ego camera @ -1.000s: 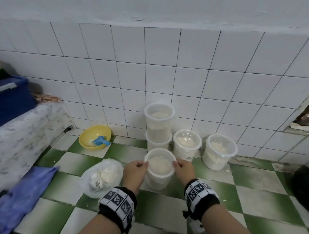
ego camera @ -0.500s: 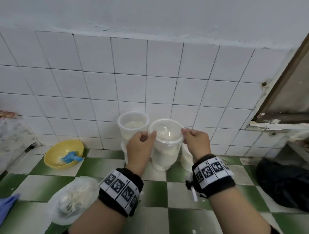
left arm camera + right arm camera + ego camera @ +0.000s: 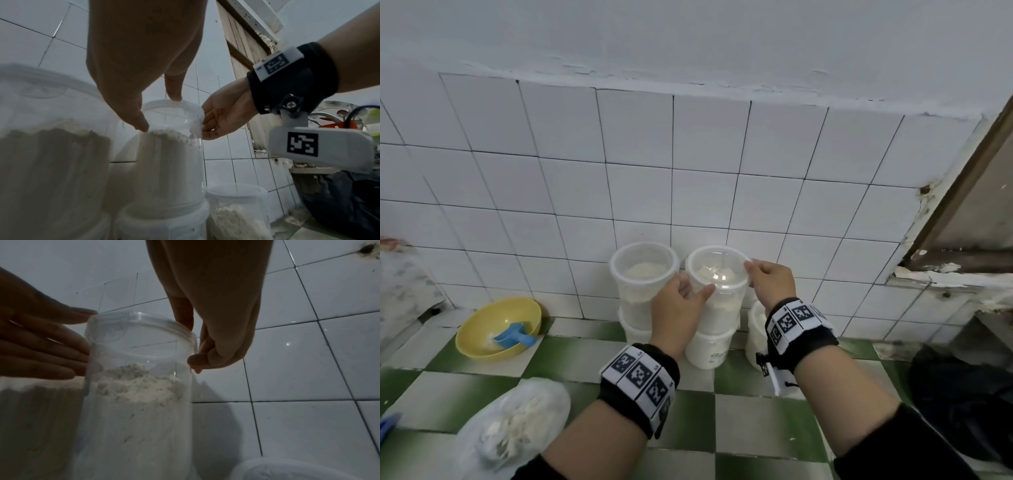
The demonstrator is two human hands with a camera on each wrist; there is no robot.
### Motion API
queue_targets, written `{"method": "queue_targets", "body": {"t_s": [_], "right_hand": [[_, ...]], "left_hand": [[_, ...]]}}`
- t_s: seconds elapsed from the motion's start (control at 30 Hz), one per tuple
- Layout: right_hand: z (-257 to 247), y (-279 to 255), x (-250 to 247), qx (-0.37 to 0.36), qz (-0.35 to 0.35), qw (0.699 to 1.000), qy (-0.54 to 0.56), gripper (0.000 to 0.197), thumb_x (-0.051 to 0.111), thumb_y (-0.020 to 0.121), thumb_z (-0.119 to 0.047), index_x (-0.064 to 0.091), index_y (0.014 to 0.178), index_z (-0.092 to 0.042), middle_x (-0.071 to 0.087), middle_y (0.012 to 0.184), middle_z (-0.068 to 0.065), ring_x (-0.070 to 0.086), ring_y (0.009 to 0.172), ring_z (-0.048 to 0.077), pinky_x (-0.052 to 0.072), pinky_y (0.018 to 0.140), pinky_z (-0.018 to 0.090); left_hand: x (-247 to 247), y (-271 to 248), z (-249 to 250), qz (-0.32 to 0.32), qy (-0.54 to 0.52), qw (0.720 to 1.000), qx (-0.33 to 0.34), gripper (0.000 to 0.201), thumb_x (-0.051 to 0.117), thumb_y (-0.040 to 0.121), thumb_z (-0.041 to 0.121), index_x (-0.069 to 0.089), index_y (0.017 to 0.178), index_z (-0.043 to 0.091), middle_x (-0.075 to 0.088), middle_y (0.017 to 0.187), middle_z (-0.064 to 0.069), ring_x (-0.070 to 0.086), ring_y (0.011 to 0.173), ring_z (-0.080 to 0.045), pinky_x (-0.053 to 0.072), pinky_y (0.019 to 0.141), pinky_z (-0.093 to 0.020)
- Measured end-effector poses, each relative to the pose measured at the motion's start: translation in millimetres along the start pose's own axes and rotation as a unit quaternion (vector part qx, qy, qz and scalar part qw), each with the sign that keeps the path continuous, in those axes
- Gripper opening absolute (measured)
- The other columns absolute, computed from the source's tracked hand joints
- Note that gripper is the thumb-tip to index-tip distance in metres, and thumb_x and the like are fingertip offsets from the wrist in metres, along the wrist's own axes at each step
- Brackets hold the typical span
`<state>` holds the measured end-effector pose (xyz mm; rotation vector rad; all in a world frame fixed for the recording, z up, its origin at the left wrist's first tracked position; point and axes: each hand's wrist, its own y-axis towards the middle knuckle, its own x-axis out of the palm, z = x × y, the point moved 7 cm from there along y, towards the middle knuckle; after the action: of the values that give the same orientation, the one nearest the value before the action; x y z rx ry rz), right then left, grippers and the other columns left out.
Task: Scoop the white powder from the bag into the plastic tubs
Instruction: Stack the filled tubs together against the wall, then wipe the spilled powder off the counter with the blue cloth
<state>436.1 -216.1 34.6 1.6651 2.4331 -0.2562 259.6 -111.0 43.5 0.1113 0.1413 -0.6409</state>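
Left to right we note the clear plastic bag of white powder on the green-and-white tiled floor, visibly not yet emptied, and the blue plastic scoop lying idle in the yellow bowl. By the wall a filled clear plastic tub tops one stack. Beside it the left hand and right hand, each grip closed on the lidded clear tub of powder, seat it on a lower tub; we judge filling largely done.

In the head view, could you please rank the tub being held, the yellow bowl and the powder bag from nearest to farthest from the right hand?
1. Held tub: at the right hand's fingers.
2. Yellow bowl: far left, by the wall.
3. Powder bag: lower left on the floor.
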Motion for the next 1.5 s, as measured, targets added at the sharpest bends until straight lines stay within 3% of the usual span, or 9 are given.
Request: {"method": "queue_targets", "body": {"t_s": [0.07, 0.3, 0.57, 0.77, 1.0, 1.17, 1.27, 1.33, 1.5], "right_hand": [[0.1, -0.7, 1.5, -0.003, -0.002, 1.000, -0.001, 0.014, 0.063, 0.087, -0.027, 0.072, 0.078, -0.021, 0.070, 0.087, -0.006, 0.066, 0.096, 0.020, 0.049, 0.096, 0.040], [12.0, -17.2, 5.0, 0.019, -0.003, 0.999, 0.038, 0.033, 0.063, 0.087, -0.034, 0.067, 0.111, -0.012, 0.070, 0.102, 0.002, 0.066, 0.092, 0.020, 0.053, 0.092, 0.041], [53.6, -72.0, 12.2, 0.077, 0.045, 0.988, 0.129, 0.021, 0.053, 0.092, -0.026, 0.058, 0.106, -0.011, 0.064, 0.096, 0.009, 0.060, 0.081, 0.024, 0.053, 0.069, 0.035], [112.2, -144.0, 117.7, 0.192, -0.148, 0.969, 0.039, 0.017, 0.051, 0.092, -0.008, 0.053, 0.076, -0.006, 0.052, 0.067, 0.010, 0.046, 0.052, 0.019, 0.038, 0.044, 0.021], [127.7, -198.3, 223.6, 0.186, -0.339, 0.914, -0.120, 0.012, 0.053, 0.093, -0.018, 0.058, 0.100, -0.009, 0.057, 0.076, 0.006, 0.054, 0.062, 0.018, 0.051, 0.061, 0.031], [127.6, -195.3, 274.0, 0.118, -0.401, 0.877, -0.237, 0.039, 0.055, 0.092, -0.024, 0.053, 0.130, -0.016, 0.064, 0.113, 0.015, 0.063, 0.096, 0.031, 0.054, 0.087, 0.043], [127.6, -196.5, 299.4, 0.087, -0.454, 0.852, -0.246, 0.047, 0.050, 0.095, -0.022, 0.042, 0.141, -0.022, 0.059, 0.121, 0.015, 0.061, 0.098, 0.033, 0.057, 0.076, 0.040], [129.6, -199.8, 312.0, 0.070, -0.478, 0.838, -0.255, 0.049, 0.049, 0.095, -0.018, 0.038, 0.143, -0.023, 0.056, 0.126, 0.013, 0.059, 0.100, 0.031, 0.056, 0.064, 0.036], [135.2, -234.6, 337.2, 0.024, -0.525, 0.809, -0.262, 0.042, 0.053, 0.092, -0.011, 0.051, 0.134, -0.013, 0.059, 0.124, 0.007, 0.056, 0.099, 0.022, 0.050, 0.089, 0.034]], "left_hand": [[-1.2, 0.0, -0.2, 0.002, -0.004, 1.000, -0.007, 0.029, 0.075, 0.085, 0.026, 0.060, 0.110, 0.023, 0.056, 0.104, 0.020, 0.055, 0.097, 0.002, 0.040, 0.081, -0.006], [-15.7, -13.9, -21.0, -0.017, 0.015, 0.998, -0.054, 0.058, 0.067, 0.089, 0.040, 0.051, 0.137, 0.011, 0.058, 0.132, 0.002, 0.055, 0.118, -0.011, 0.042, 0.098, -0.024], [-75.1, -43.8, -70.9, 0.001, 0.053, 0.993, -0.108, 0.008, 0.058, 0.095, 0.033, 0.061, 0.097, 0.025, 0.068, 0.102, 0.003, 0.062, 0.094, -0.012, 0.049, 0.081, -0.025], [-167.9, -77.3, -137.2, 0.135, 0.085, 0.965, -0.206, 0.012, 0.054, 0.097, 0.023, 0.061, 0.100, 0.014, 0.065, 0.103, -0.004, 0.056, 0.091, -0.018, 0.039, 0.080, -0.026], [-274.0, -131.1, -198.0, 0.333, 0.151, 0.878, -0.309, 0.036, 0.060, 0.092, 0.027, 0.058, 0.125, 0.012, 0.053, 0.131, -0.017, 0.049, 0.120, -0.038, 0.040, 0.104, -0.040], [-286.2, -142.4, -238.9, 0.306, -0.011, 0.886, -0.348, 0.068, 0.064, 0.092, 0.026, 0.031, 0.149, 0.009, 0.042, 0.149, -0.013, 0.046, 0.131, -0.032, 0.040, 0.109, -0.045], [-284.2, -144.9, -245.0, 0.303, -0.071, 0.882, -0.355, 0.069, 0.060, 0.096, 0.022, 0.022, 0.152, 0.007, 0.042, 0.150, -0.011, 0.044, 0.133, -0.028, 0.036, 0.112, -0.043], [-284.0, -146.2, -244.3, 0.314, -0.100, 0.877, -0.348, 0.068, 0.060, 0.096, 0.020, 0.023, 0.151, 0.006, 0.045, 0.146, -0.011, 0.048, 0.131, -0.027, 0.037, 0.111, -0.041], [-311.1, -181.7, -246.6, 0.358, -0.076, 0.865, -0.343, 0.040, 0.073, 0.087, 0.032, 0.063, 0.114, 0.004, 0.066, 0.115, -0.004, 0.064, 0.098, -0.021, 0.053, 0.073, -0.023]]}}
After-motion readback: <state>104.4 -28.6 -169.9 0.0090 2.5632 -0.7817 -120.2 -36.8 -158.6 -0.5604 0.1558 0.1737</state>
